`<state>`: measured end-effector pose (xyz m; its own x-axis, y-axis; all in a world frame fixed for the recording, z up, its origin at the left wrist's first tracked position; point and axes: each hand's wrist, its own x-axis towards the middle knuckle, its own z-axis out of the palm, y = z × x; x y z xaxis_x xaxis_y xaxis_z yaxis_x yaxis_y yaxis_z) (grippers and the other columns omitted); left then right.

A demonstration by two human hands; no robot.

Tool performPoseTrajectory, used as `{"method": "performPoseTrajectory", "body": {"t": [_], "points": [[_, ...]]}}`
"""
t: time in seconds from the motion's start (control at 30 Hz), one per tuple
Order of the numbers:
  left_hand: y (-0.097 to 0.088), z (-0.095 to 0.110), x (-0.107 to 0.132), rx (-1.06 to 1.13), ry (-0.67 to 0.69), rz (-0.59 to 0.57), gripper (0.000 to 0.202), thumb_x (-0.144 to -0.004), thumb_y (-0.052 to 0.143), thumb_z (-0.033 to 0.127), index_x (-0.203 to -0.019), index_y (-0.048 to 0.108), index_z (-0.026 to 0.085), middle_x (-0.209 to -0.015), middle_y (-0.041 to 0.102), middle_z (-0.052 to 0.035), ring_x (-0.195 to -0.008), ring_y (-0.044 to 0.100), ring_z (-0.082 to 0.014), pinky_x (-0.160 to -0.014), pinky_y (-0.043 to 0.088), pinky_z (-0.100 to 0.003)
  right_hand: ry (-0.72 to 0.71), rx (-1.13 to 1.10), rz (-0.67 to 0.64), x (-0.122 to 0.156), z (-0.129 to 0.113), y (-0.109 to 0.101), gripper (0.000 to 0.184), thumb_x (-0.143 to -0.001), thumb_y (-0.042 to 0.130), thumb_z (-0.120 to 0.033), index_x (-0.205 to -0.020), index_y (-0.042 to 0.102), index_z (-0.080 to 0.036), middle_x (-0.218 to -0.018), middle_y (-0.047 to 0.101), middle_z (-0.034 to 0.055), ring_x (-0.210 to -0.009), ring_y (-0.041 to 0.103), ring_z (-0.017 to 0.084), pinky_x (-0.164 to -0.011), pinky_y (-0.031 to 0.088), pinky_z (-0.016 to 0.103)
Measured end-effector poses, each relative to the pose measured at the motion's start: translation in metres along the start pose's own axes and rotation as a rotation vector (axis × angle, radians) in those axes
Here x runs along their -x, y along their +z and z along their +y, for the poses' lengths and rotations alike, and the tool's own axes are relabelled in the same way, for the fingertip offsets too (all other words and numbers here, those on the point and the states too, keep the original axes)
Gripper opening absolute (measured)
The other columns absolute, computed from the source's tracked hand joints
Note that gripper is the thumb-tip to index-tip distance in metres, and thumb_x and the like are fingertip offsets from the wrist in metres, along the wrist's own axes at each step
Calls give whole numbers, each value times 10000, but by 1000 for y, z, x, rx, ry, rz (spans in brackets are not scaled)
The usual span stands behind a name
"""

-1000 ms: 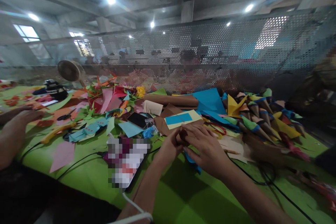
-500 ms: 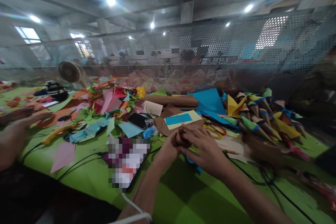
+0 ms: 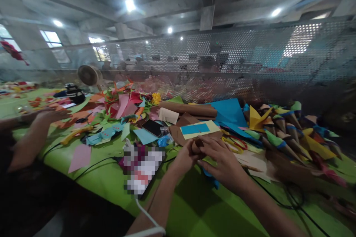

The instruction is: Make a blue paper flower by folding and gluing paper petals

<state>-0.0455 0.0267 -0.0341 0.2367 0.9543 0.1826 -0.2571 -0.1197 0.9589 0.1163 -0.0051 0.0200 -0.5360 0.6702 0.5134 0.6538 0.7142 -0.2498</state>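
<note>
My left hand (image 3: pixel 184 160) and my right hand (image 3: pixel 224 162) meet above the green table (image 3: pixel 191 214). Between their fingertips is a small brown piece (image 3: pixel 198 143), which looks like rolled paper or felt and is mostly hidden. The left fingers are curled around it, while the right fingers lie bent over its top. Below the right palm shows a bit of blue material (image 3: pixel 210 178), its shape partly covered. Just beyond my fingers, a blue rectangle (image 3: pixel 195 129) lies on a pale yellow sheet (image 3: pixel 213 127).
A phone-like device (image 3: pixel 144 176) with a white cable lies left of my wrists. Farther left are a yellow glue gun (image 3: pixel 75 135) and a co-worker's arms (image 3: pixel 30 140). Brown cones (image 3: pixel 280 127) pile up at right; a brown roll (image 3: pixel 189 108) and perforated screen (image 3: pixel 189 55) stand behind.
The view has swung slightly left, so everything appears shifted right. My hands keep nearly the same hold on the brown piece. The co-worker's hands at left have reached farther over the table.
</note>
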Motion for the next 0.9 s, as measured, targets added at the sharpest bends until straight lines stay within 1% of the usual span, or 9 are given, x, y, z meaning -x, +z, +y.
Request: {"method": "performPoseTrajectory", "body": {"t": [0.1,0.17,0.23,0.37,0.5,0.63,0.77,0.83,0.9], "points": [[-9,-2,1,-533,-8,99,385,-747,706,215,-1068,495,203,-922,670,-22,-826,636,-178,-753,493,-281,49,-78,64,-6,12,-6,302,-913,576,-375,-1191,660,-296,-1435,535,89,-1263,524,311,-1008,439,518],[-12,-2,3,-817,-17,177,372,-768,675,198,-1081,473,210,-940,662,-27,-827,633,-193,-759,478,-300,77,-99,131,-18,22,-9,336,-918,558,-400,-1225,646,-295,-1413,553,92,-1268,528,308,-1022,438,502],[-13,1,6,-967,-35,197,329,-783,649,194,-1066,482,204,-1008,654,-61,-884,632,-222,-783,463,-320,75,-67,141,-38,32,-7,344,-906,561,-389,-1216,650,-271,-1353,600,100,-1252,543,308,-1032,431,495],[-7,10,10,-1157,-45,160,304,-743,683,203,-1019,554,188,-1134,625,-132,-1093,578,-304,-890,417,-374,121,84,1,-96,46,16,423,-878,575,-335,-1278,610,-201,-1332,618,120,-1251,536,303,-1043,419,467],[-3,13,9,-1273,-45,120,394,-704,718,231,-1079,613,172,-1163,613,-187,-1140,528,-383,-917,378,-453,170,140,-92,-159,51,56,529,-836,645,-354,-1327,573,-170,-1327,618,133,-1222,542,326,-1023,420,473],[-1,9,5,-1229,-89,99,493,-701,714,235,-1181,612,189,-1195,609,-182,-1139,511,-375,-899,370,-443,213,202,-182,-204,49,99,618,-831,694,-435,-1369,524,-184,-1364,575,148,-1256,498,344,-1030,405,508],[-1,8,2,-1210,-110,87,528,-739,675,242,-1254,591,162,-1273,566,-203,-1152,476,-391,-903,366,-477,232,231,-206,-226,47,129,420,-935,614,-373,-1305,546,-186,-1336,557,109,-1154,577,277,-956,483,517],[0,11,1,-1193,-119,70,461,-775,631,228,-1232,614,170,-1275,568,-199,-1159,466,-396,-904,368,-492,242,221,-206,-232,46,137,366,-947,602,-352,-1270,567,-184,-1303,574,95,-1110,600,257,-924,510,495],[0,16,2,-1147,-123,86,381,-800,593,201,-1175,652,176,-1228,593,-196,-1156,468,-395,-923,360,-504,258,191,-198,-236,46,136,395,-922,635,-358,-1262,572,-167,-1286,588,112,-1131,590,275,-945,491,508]]}}
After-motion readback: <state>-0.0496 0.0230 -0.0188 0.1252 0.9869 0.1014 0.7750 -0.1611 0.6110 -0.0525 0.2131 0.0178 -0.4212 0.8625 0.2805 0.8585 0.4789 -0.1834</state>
